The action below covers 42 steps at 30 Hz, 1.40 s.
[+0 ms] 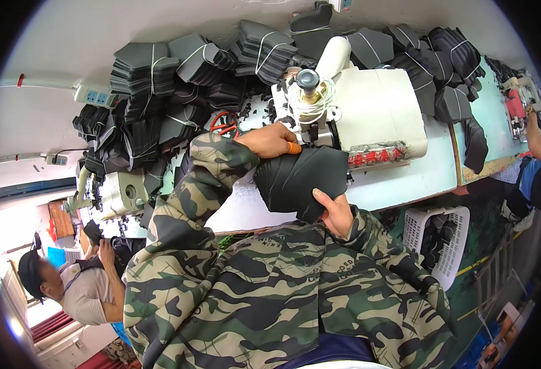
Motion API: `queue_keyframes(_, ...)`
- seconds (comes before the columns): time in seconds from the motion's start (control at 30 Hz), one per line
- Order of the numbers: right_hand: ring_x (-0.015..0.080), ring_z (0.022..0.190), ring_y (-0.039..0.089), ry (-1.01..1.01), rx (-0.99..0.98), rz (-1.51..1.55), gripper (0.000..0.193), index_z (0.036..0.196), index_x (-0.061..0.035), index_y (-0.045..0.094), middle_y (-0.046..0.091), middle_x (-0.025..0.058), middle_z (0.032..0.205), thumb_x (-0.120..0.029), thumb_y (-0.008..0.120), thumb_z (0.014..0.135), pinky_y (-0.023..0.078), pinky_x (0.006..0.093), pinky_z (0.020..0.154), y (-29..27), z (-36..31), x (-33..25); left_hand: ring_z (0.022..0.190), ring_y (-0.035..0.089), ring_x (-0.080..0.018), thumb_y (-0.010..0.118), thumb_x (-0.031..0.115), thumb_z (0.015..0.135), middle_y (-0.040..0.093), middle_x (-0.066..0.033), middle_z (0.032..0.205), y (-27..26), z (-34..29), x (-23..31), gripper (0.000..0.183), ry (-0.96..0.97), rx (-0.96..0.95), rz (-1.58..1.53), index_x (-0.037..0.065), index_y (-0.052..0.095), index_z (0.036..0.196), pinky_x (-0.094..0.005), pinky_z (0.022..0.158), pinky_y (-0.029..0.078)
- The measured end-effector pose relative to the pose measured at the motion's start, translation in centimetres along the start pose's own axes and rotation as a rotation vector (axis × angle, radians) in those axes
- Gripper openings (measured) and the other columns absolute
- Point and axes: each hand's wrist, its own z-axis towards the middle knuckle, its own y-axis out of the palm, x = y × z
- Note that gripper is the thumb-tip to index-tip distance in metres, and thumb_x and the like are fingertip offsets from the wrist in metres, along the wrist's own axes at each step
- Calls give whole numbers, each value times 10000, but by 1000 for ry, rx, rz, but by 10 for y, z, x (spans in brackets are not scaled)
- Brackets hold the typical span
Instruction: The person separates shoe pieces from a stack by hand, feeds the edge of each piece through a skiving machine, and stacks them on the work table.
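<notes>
right hand point(337, 215) partly hidden under black sheets point(307, 175), far-right worker point(532, 178) cut off at the edge, pieces point(438, 241) in the basket point(459, 243) too small to tell

I count two hands of my own, one left hand point(269, 141) and one right hand point(337, 215), one orange finger cover point(294, 148), and one stack of black pieces point(304, 178), its layers too tight to number. I see three machines point(378, 114), one pair of red-handled scissors point(223, 128), one white basket point(459, 240), at least two other people point(89, 292), and more than ten dark bundles point(140, 66), overlapping too much for me to count exactly.
</notes>
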Motion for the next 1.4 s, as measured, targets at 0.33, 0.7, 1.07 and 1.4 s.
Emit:
queue_keyframes(0.33, 199, 1033, 576, 16, 57, 149, 364, 1247, 24, 457, 567, 116, 1154, -69, 554, 909, 491, 341, 889, 3, 0, -13, 897, 640, -312, 634, 268, 805, 664, -213, 967, 5, 11, 11, 347, 64, 101, 11, 6, 666, 1031, -354, 811, 479)
queue_keyframes(0.7, 202, 1084, 548, -77, 114, -101, 405, 1301, 5, 412, 529, 102, 1223, -54, 530, 917, 443, 333, 936, -13, -12, 4, 810, 616, -217, 568, 208, 873, 670, -152, 888, 22, -6, 1, 266, 17, 128, -48, 3, 649, 1022, -320, 787, 462)
queue_keyframes(1.07, 195, 1006, 585, -219, 207, -251, 321, 1171, 44, 522, 605, 107, 1090, -43, 577, 867, 457, 323, 899, -6, -8, -14, 762, 544, -146, 640, 234, 832, 622, -101, 860, 13, -22, -14, 285, 53, 115, -299, 5, 629, 1001, -281, 734, 441)
queue_keyframes(1.4, 198, 1040, 571, -67, 128, -13, 348, 1206, 41, 491, 589, 114, 1139, -61, 572, 882, 461, 330, 902, -7, -8, -11, 789, 633, -321, 595, 253, 828, 657, -219, 849, 16, 20, 11, 311, 106, 190, -65, -10, 660, 982, -369, 753, 475)
